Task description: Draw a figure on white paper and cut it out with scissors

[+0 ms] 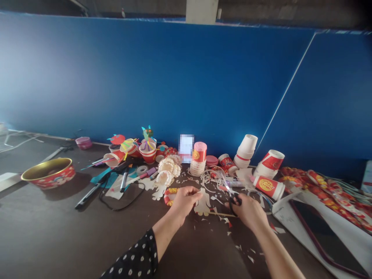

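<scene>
My left hand (184, 201) pinches the edge of a pale paper cutout (202, 202), which has a rounded, flared outline. To its right, my right hand (249, 211) is closed round the black handles of a pair of scissors (232, 193). Their blades point up and away from me, apart from the cutout. Beside my left hand lies a red and yellow patterned ring-shaped piece (169, 195), partly covered by the hand. Small paper scraps (228, 221) are scattered under and around both hands.
Behind the hands stand stacked paper cups (198, 168), with more white cups (246, 149) to the right. A phone (322, 232) lies at the right. On the left are a red and gold tin (49, 176), a box cutter (87, 197), a marker (124, 181) and decorated cups (148, 153).
</scene>
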A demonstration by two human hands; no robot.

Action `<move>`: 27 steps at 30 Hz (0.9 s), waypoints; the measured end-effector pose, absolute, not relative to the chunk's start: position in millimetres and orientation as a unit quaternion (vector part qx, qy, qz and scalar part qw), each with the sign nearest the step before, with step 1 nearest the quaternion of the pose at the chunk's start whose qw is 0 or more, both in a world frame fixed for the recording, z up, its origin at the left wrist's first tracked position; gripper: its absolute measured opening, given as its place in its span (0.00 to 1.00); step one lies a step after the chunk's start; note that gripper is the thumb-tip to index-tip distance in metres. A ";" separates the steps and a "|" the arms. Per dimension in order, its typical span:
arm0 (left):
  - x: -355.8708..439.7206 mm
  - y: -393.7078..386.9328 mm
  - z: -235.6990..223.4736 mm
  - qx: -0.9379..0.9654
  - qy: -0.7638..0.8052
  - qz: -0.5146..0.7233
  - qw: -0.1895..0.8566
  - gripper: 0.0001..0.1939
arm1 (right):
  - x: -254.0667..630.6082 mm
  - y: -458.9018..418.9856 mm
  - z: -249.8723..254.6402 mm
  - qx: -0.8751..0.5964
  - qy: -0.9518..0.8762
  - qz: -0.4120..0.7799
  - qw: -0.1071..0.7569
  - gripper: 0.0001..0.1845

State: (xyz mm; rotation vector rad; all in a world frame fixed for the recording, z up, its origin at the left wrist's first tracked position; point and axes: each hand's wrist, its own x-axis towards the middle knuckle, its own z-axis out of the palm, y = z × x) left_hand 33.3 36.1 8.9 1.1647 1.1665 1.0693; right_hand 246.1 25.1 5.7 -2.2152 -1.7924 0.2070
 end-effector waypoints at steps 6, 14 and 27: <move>34.2 36.0 7.5 0.497 0.491 0.451 0.555 0.08 | 245.1 24.1 4.4 -0.759 -0.633 0.057 0.143 0.09; 33.4 36.9 3.8 0.513 0.483 0.444 0.554 0.08 | 244.5 24.3 2.9 -0.752 -0.638 0.046 0.161 0.09; 35.1 36.1 5.0 0.503 0.484 0.444 0.562 0.09 | 244.1 23.9 2.4 -0.729 -0.660 0.034 0.179 0.10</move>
